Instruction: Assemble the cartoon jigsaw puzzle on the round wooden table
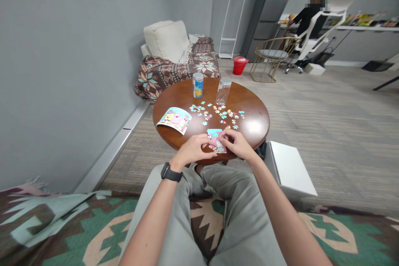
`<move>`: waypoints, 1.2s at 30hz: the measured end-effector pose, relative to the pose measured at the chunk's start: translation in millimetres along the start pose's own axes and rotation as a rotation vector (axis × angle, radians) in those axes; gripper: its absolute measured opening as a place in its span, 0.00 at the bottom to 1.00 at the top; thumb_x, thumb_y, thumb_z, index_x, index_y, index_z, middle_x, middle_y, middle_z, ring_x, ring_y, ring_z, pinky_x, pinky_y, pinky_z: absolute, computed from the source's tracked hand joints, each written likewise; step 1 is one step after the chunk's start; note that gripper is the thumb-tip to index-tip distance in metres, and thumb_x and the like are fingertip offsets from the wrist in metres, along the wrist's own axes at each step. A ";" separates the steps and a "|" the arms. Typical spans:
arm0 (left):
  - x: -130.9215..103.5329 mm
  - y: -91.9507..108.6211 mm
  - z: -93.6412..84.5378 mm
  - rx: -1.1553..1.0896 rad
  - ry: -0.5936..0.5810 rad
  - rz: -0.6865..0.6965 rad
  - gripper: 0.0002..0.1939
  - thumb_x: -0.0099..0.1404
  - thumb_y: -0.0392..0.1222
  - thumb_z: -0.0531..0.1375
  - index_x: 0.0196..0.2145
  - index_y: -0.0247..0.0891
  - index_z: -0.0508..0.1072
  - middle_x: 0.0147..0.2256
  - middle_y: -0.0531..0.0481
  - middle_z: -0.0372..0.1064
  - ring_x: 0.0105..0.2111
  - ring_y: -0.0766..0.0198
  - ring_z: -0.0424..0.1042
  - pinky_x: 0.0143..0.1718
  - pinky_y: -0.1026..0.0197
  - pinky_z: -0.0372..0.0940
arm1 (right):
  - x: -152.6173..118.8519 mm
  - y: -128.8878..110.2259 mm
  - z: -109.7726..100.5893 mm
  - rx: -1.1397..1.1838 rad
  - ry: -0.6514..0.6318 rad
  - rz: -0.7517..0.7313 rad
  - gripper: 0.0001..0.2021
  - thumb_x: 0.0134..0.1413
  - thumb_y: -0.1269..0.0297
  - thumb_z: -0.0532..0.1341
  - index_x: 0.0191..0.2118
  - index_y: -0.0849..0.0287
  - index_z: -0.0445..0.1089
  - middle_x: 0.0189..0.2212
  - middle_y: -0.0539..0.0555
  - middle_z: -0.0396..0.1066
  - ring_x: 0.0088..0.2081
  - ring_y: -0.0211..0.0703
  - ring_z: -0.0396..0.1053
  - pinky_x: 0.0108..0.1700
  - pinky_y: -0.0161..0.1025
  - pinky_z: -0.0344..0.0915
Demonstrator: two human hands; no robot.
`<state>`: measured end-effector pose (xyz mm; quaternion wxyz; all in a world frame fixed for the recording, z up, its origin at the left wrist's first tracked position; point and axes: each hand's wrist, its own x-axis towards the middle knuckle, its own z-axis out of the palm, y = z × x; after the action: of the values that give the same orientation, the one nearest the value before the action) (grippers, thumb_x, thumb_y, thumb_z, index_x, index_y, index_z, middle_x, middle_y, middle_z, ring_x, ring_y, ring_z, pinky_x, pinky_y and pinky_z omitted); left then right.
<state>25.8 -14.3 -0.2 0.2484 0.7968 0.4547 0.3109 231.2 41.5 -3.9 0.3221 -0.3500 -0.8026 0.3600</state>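
A small block of joined jigsaw pieces (pixel 215 137) lies at the near edge of a round brown table (pixel 255 122). My left hand (pixel 193 149) rests on the block's left side, fingers curled on it. From the right, my right hand (pixel 237 143) pinches at the block's top edge with its fingertips. Whether a single piece sits between those fingers is hidden. Several loose coloured pieces (pixel 218 114) are scattered just beyond. A printed picture sheet (pixel 175 119) lies to the left on the table.
A blue-labelled can (pixel 198 85) and a clear jar (pixel 223 90) stand at the table's far side. A white box (pixel 289 170) sits on the floor at right. Beyond are a patterned sofa (pixel 174 68), a red bin (pixel 240 65), a gold chair (pixel 274 56) and a seated person (pixel 307 18).
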 end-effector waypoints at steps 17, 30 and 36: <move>3.4 -0.7 3.2 0.131 -0.056 0.051 0.08 0.63 0.43 0.63 0.39 0.39 0.78 0.35 0.50 0.71 0.35 0.63 0.69 0.39 0.63 0.62 | 4.9 4.5 4.3 -0.003 0.027 0.064 0.11 0.54 0.56 0.59 0.31 0.59 0.71 0.21 0.48 0.65 0.25 0.38 0.60 0.31 0.36 0.57; 2.3 -2.7 5.4 0.026 0.014 -0.028 0.09 0.59 0.44 0.65 0.37 0.38 0.79 0.30 0.53 0.67 0.28 0.68 0.65 0.32 0.65 0.60 | 6.9 5.0 5.4 -0.006 0.004 0.095 0.11 0.54 0.56 0.58 0.32 0.59 0.71 0.19 0.47 0.65 0.24 0.38 0.61 0.31 0.36 0.57; 1.1 -2.7 4.3 0.066 -0.023 0.008 0.08 0.61 0.44 0.63 0.35 0.39 0.81 0.31 0.52 0.69 0.31 0.66 0.68 0.35 0.64 0.61 | 8.5 9.3 6.0 0.005 0.011 0.086 0.10 0.53 0.57 0.59 0.32 0.59 0.71 0.22 0.48 0.68 0.23 0.37 0.62 0.31 0.36 0.59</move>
<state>27.8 -12.5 -4.6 0.2258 0.8099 0.4586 0.2877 225.0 50.7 -12.3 0.3118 -0.3852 -0.7841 0.3737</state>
